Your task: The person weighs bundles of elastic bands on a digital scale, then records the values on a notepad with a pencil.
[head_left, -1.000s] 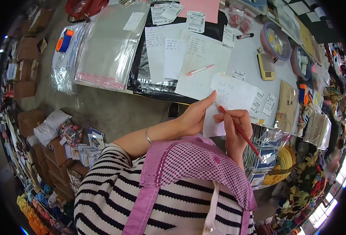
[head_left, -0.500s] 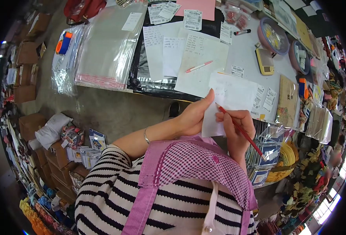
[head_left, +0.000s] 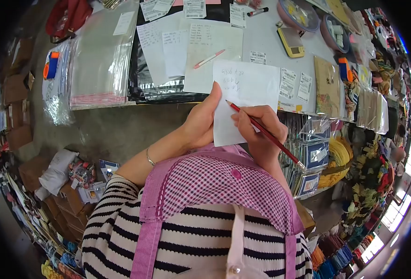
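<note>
Head view, left hand [head_left: 200, 123] pinching paper slip [head_left: 242, 100], right hand [head_left: 261, 132] gripping red pencil [head_left: 261, 131], table [head_left: 266, 42] behind strewn with notes [head_left: 212, 51].

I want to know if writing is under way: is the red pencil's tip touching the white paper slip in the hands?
Touching. In the head view the red pencil in the right hand meets the white paper slip with no gap.

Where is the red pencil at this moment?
In the head view, right of centre: the right hand holds the red pencil, its tip on the white paper that the left hand grips.
</note>
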